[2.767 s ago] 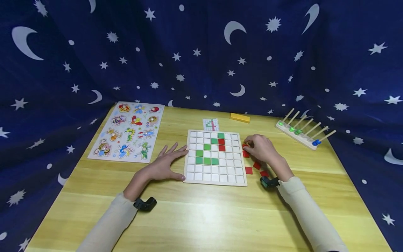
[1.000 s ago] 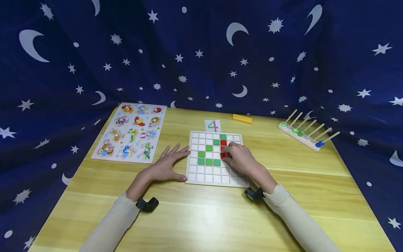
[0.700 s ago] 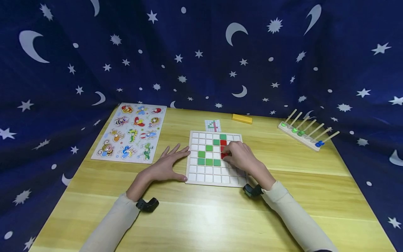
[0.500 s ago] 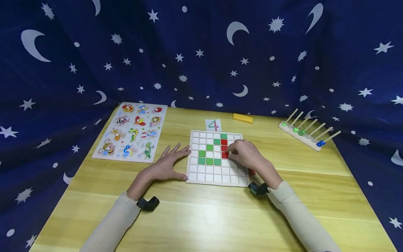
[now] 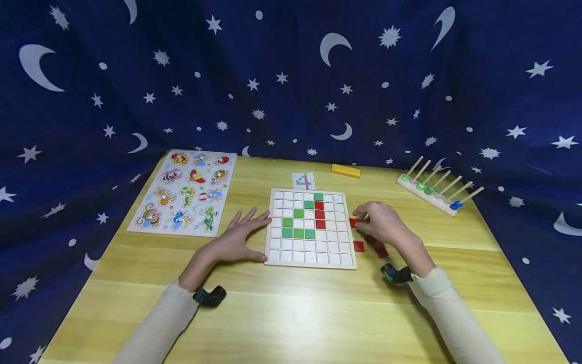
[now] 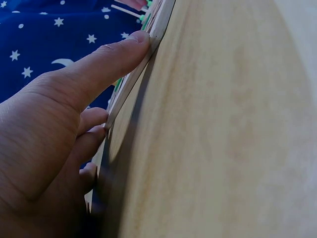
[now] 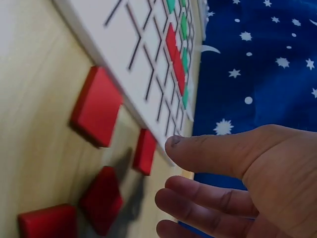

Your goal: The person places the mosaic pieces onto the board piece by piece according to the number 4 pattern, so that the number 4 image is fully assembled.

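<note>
A white grid board (image 5: 277,257) lies mid-table, several green tiles (image 5: 287,222) and three red tiles (image 5: 320,224) set in its squares. My left hand (image 5: 232,242) is spread at its left side, the thumb and fingers touching the board's edge; the left wrist view has the thumb (image 6: 114,57) on that edge. Just off the right edge, my right hand (image 5: 382,222) hovers over loose red tiles, thumb and fingers apart with nothing between them. One loose red tile (image 7: 145,151) lies nearest its thumb; another red tile (image 7: 99,106) sits against the board.
A small pattern card (image 5: 303,181) lies behind the board, with a yellow block (image 5: 345,171) to its right. An insect peg puzzle (image 5: 182,194) is at the back left. At the back right stands a rack of pegs with beads (image 5: 427,194). A starry cloth (image 5: 291,76) hangs behind.
A third red tile now sits in the board, below the other two. My right hand has let go of it and moved right to the loose tiles. The left hand has stayed.
</note>
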The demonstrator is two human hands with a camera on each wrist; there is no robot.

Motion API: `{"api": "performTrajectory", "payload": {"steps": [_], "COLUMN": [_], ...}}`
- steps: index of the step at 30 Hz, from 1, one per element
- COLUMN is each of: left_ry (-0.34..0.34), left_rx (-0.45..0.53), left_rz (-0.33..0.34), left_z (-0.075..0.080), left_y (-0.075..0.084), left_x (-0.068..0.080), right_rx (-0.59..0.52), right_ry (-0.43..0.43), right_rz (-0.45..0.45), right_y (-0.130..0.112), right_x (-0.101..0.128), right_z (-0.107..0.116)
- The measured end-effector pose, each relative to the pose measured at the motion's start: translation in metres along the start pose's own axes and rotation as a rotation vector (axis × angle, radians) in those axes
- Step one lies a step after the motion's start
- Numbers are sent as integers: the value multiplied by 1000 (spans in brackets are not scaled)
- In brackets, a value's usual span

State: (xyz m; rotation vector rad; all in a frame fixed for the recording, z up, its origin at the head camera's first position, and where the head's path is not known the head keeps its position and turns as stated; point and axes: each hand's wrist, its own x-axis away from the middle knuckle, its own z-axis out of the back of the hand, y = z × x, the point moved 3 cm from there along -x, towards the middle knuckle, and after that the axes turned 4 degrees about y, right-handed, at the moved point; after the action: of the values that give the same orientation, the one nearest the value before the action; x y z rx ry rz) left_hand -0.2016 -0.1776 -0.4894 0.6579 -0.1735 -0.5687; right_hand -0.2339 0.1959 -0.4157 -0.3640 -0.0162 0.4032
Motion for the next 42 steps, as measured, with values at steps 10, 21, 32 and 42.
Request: {"api": "performTrajectory", "payload": {"steps": [10,21,32,42], "left_ry": [-3,1,0,-1], "left_rx": [1,7,4,9], "left_rz": [-10,-3,-3,-4], "left_z": [-1,1,2,2], "left_y": [0,-1,-1,0], "left_x": [-1,0,0,0], "right_rx": [52,79,71,-12], "right_ry": [42,134,154,112], "right_rz": [-1,20,51,131], "right_y": [8,5,-12,-36], "right_x": [1,1,1,2], "right_z": [-18,-16,-5,-24]}}
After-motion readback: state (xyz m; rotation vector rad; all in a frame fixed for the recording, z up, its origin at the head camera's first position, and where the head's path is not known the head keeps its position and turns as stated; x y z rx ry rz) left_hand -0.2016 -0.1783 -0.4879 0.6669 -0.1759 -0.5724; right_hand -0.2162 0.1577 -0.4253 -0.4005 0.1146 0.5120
